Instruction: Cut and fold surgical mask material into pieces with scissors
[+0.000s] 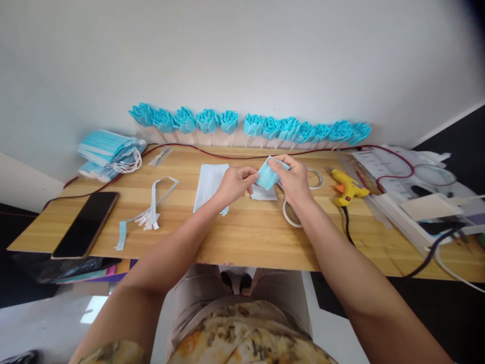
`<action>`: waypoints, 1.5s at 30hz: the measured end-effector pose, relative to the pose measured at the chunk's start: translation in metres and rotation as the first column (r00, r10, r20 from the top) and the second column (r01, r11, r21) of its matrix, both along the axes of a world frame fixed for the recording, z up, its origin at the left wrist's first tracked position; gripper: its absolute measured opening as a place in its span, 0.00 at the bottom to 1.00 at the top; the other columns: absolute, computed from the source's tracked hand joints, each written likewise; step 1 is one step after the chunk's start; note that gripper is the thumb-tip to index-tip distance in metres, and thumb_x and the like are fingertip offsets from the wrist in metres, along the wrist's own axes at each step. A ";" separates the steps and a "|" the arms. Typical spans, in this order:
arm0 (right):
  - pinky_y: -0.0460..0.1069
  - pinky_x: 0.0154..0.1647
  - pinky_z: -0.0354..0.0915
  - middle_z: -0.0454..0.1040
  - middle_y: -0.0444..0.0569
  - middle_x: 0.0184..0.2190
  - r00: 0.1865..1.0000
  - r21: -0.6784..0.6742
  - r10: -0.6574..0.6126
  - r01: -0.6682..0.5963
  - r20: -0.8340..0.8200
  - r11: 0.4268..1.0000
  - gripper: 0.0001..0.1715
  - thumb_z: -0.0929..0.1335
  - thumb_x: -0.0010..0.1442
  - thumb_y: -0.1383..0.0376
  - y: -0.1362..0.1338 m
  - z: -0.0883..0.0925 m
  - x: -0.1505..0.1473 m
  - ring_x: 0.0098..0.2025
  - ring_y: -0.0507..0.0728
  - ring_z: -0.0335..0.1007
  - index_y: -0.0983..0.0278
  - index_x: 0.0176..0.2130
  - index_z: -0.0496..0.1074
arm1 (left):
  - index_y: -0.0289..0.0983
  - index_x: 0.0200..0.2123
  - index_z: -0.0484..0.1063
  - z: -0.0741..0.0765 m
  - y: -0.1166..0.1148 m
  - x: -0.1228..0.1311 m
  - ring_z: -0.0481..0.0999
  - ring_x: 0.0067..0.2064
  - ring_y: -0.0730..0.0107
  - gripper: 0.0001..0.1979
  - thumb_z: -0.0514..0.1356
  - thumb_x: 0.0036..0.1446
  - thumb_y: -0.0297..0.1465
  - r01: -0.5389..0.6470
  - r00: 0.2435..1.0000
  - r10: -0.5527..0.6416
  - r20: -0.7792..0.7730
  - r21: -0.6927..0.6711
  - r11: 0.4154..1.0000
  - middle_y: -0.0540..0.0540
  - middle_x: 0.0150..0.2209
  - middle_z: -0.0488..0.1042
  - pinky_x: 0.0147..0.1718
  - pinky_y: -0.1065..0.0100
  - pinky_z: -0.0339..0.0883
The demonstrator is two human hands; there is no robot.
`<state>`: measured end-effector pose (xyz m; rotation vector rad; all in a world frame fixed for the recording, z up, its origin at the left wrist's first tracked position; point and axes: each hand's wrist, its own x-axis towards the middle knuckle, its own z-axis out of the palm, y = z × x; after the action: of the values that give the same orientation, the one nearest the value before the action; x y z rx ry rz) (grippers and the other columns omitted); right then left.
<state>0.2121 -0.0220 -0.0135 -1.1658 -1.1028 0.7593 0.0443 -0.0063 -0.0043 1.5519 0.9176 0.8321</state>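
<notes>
A small light-blue piece of mask fabric (pixel 268 175) is held up above the desk between my hands. My right hand (pixel 296 179) grips its right side, the thumb flat on its face. At its lower left corner, the fingertips of my left hand (pixel 237 183) are pinched together on the edge. Below the hands lies a small pale fabric piece (pixel 264 193), partly covered. Left of it, pale blue fabric sheets (pixel 209 184) lie flat, partly behind my left hand. A roll of tape (pixel 291 214) rests by my right wrist, with another tape roll (pixel 316 178) behind.
Blue fabric roses (pixel 207 120) on sticks lean along the wall. On the left are stacked face masks (pixel 104 149), cut strips (pixel 153 202) and a phone (pixel 86 225). A yellow glue gun (pixel 349 188) and a white organizer (pixel 409 222) stand right; a red-black cable (pixel 212 155) crosses behind.
</notes>
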 end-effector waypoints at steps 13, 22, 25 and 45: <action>0.49 0.34 0.65 0.77 0.42 0.26 0.962 0.069 0.053 -0.074 0.268 0.995 0.11 0.75 0.55 0.56 -0.005 -0.005 -0.003 0.29 0.52 0.69 0.61 0.30 0.79 | 0.34 0.32 0.76 -0.009 0.007 0.001 0.72 0.32 0.73 0.09 0.65 0.54 0.35 -0.032 0.996 0.018 0.085 0.161 0.987 0.48 0.30 0.78 0.34 0.71 0.64; 0.51 0.38 0.72 0.81 0.46 0.41 0.966 -0.035 0.232 -0.229 0.111 0.973 0.31 0.76 0.51 0.59 0.005 -0.016 0.000 0.40 0.57 0.77 0.57 0.55 0.74 | 0.35 0.27 0.75 -0.006 0.015 -0.006 0.70 0.30 0.76 0.05 0.65 0.53 0.31 -0.140 0.971 0.117 0.208 0.100 0.985 0.51 0.27 0.75 0.33 0.71 0.63; 0.52 0.41 0.71 0.82 0.48 0.41 0.965 -0.030 0.189 -0.187 0.183 0.982 0.25 0.74 0.51 0.61 0.009 -0.018 0.004 0.42 0.58 0.76 0.60 0.50 0.77 | 0.35 0.27 0.74 -0.003 0.016 -0.008 0.66 0.25 0.79 0.06 0.65 0.54 0.30 -0.212 0.964 0.195 0.181 0.081 0.974 0.53 0.24 0.72 0.27 0.73 0.60; 0.45 0.20 0.58 0.76 0.44 0.28 0.976 -0.096 0.188 -0.178 0.109 0.979 0.18 0.72 0.49 0.60 0.001 -0.001 -0.002 0.25 0.50 0.65 0.63 0.41 0.81 | 0.33 0.30 0.73 -0.011 0.020 -0.006 0.76 0.33 0.76 0.05 0.66 0.55 0.27 -0.138 0.878 0.210 0.430 -0.192 0.972 0.51 0.30 0.75 0.38 0.69 0.76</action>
<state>0.2106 -0.0210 -0.0147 -1.2039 -1.3001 0.8972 0.0379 0.0137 -0.0150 1.0835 0.7641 1.1623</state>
